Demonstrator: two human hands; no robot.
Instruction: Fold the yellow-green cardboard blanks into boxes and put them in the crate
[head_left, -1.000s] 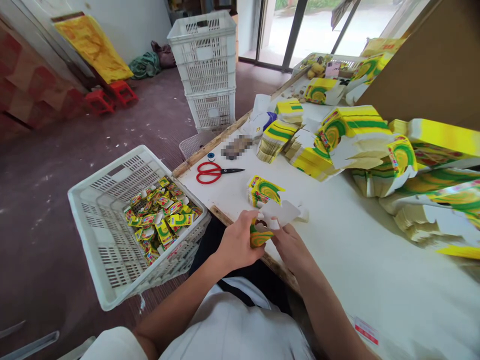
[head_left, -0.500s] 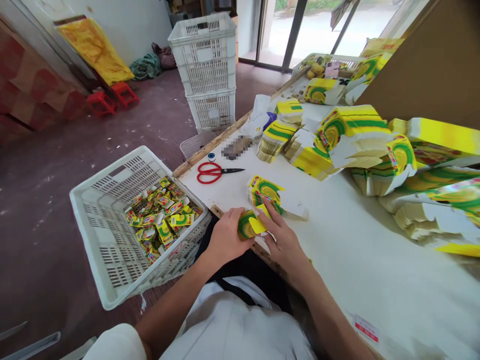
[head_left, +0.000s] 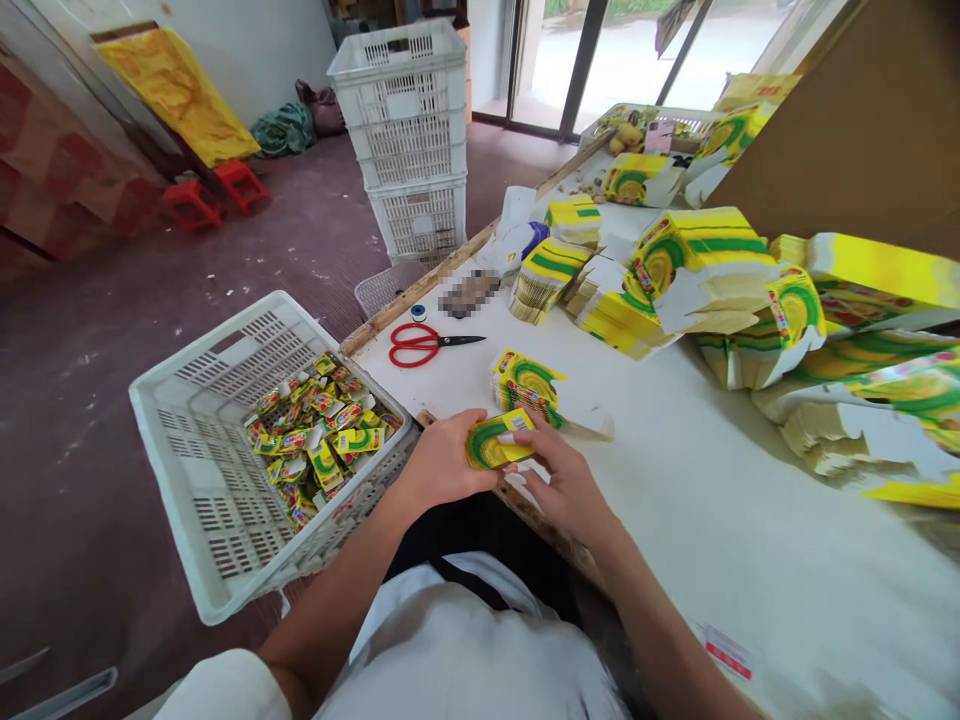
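A small yellow and green carton [head_left: 496, 443] sits between both my hands at the table's near edge. My left hand [head_left: 442, 462] wraps its left end, fingers closed. My right hand [head_left: 561, 482] presses its right end with the fingertips. Just behind them lies a short stack of flat carton blanks [head_left: 529, 383] on the white table [head_left: 720, 520]. To my left stands a white plastic crate [head_left: 217, 500] holding several folded small cartons [head_left: 319, 440].
Red scissors [head_left: 420, 344] lie at the table's left edge. Large piles of printed blanks [head_left: 697, 275] cover the back and right of the table. Stacked white crates [head_left: 409, 130] and red stools [head_left: 210, 190] stand on the floor beyond.
The carton went from a half-open blank with a white flap up to a closed little box. Both hands slid slightly left and lower toward the table edge.
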